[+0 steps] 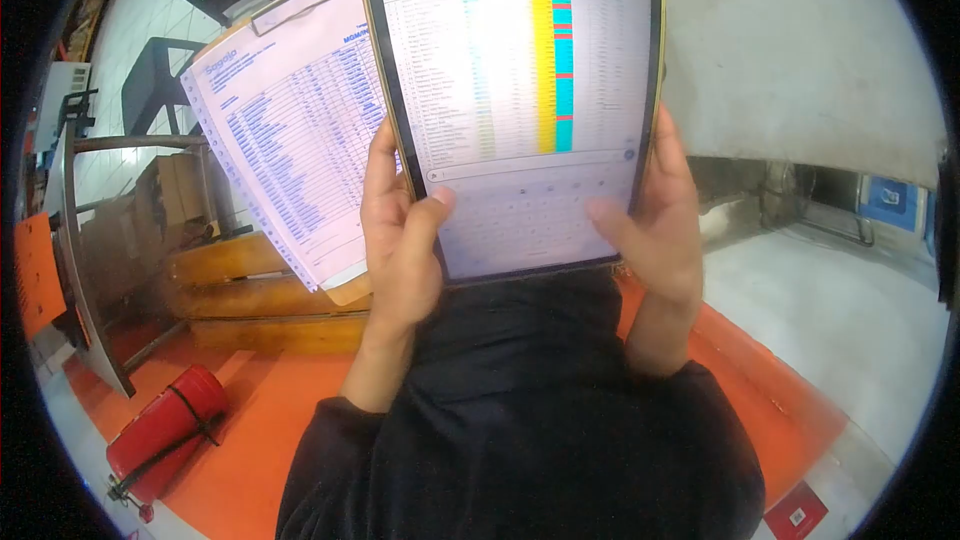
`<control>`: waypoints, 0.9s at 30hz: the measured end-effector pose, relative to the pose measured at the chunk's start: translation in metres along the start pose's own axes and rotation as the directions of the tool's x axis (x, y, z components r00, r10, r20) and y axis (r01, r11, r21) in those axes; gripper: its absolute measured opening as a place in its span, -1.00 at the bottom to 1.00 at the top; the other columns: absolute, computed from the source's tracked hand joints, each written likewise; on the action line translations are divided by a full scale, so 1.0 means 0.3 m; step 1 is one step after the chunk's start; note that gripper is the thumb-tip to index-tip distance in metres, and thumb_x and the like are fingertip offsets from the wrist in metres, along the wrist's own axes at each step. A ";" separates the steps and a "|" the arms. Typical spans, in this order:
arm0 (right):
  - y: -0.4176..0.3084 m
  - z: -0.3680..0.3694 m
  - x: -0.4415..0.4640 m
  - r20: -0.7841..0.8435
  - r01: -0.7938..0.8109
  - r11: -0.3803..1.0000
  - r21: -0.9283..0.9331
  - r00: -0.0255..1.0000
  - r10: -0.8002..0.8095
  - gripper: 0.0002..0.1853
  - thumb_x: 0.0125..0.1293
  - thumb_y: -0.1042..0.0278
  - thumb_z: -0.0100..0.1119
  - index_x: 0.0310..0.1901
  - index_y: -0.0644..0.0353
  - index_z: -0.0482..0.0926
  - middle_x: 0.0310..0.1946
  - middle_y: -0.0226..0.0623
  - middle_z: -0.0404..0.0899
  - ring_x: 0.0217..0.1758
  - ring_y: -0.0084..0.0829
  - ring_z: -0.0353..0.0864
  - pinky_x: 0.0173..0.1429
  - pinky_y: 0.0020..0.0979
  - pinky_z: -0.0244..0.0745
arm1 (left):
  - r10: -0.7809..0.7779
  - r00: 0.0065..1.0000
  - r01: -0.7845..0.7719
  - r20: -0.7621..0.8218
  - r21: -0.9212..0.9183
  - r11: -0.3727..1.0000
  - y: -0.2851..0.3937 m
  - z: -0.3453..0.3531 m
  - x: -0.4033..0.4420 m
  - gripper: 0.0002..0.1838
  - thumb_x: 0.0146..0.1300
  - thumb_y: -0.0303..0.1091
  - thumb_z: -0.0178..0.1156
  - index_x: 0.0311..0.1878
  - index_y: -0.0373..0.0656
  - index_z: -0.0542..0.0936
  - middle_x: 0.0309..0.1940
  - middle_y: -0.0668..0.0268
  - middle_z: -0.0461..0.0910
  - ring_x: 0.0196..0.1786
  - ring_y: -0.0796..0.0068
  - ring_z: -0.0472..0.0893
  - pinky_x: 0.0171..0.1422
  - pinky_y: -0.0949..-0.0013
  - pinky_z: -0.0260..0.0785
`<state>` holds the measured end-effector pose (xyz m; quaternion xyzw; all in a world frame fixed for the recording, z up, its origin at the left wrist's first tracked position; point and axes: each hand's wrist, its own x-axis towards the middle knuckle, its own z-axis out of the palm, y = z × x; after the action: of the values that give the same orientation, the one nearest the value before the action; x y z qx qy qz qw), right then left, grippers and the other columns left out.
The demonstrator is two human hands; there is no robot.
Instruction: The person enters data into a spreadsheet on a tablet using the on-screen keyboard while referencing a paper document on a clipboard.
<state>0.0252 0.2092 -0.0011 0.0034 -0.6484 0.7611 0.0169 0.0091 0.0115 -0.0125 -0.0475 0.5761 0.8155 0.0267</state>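
Note:
A tablet [510, 80] with a gold-coloured edge is held upright in front of me, between both hands. Its screen shows a spreadsheet with yellow, cyan and red columns, and an on-screen keyboard below. My left hand [405, 240] grips the lower left edge, its thumb over the keyboard's left side. My right hand [660, 225] grips the lower right edge, its thumb over the keys and slightly blurred. Behind the tablet's left side is a clipboard [300, 6] with a printed sheet [290, 130] of tabled rows; the tablet hides part of it.
A red fire extinguisher [170, 430] lies on the orange floor [260, 440] at lower left. Wooden slats [260, 290] and a metal-framed stand [95, 250] are at left, with dark stools [165, 80] beyond. A pale panel [800, 50] fills the upper right.

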 end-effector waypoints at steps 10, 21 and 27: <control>0.025 0.024 0.010 -0.026 0.077 0.957 -0.279 0.996 -0.088 0.23 -0.10 0.46 0.52 0.44 0.42 -0.27 0.33 0.04 0.20 0.36 -0.24 0.26 0.39 -0.30 0.20 | 0.136 0.982 -0.152 0.131 0.122 0.981 -0.017 0.004 -0.017 -0.08 -0.07 -0.60 0.14 0.44 -0.37 -0.01 0.34 0.04 0.23 0.37 0.21 0.28 0.47 0.23 0.04; 0.047 0.026 0.018 -0.105 0.049 0.973 -0.224 0.992 -0.074 0.01 0.09 0.50 0.38 0.43 0.41 -0.16 0.31 -0.02 0.22 0.35 -0.28 0.28 0.39 -0.30 0.21 | 0.179 0.961 -0.212 0.210 0.145 0.966 -0.028 -0.005 -0.021 -0.06 -0.05 -0.69 0.06 0.45 -0.38 -0.10 0.32 0.00 0.21 0.39 0.19 0.26 0.46 0.22 0.05; 0.032 0.032 0.018 -0.085 0.059 0.992 -0.109 0.994 -0.068 -0.05 0.10 0.58 0.34 0.42 0.42 -0.11 0.32 -0.05 0.21 0.36 -0.31 0.25 0.41 -0.31 0.17 | 0.231 0.944 -0.277 0.238 0.184 0.943 -0.031 -0.017 -0.007 -0.06 -0.07 -0.69 0.08 0.45 -0.40 -0.09 0.32 0.00 0.21 0.39 0.20 0.25 0.47 0.23 0.05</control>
<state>0.0192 0.1984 -0.0088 -0.0106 -0.6860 0.7241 0.0699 0.0123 0.0099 -0.0229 0.1182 0.6560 0.7453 -0.0129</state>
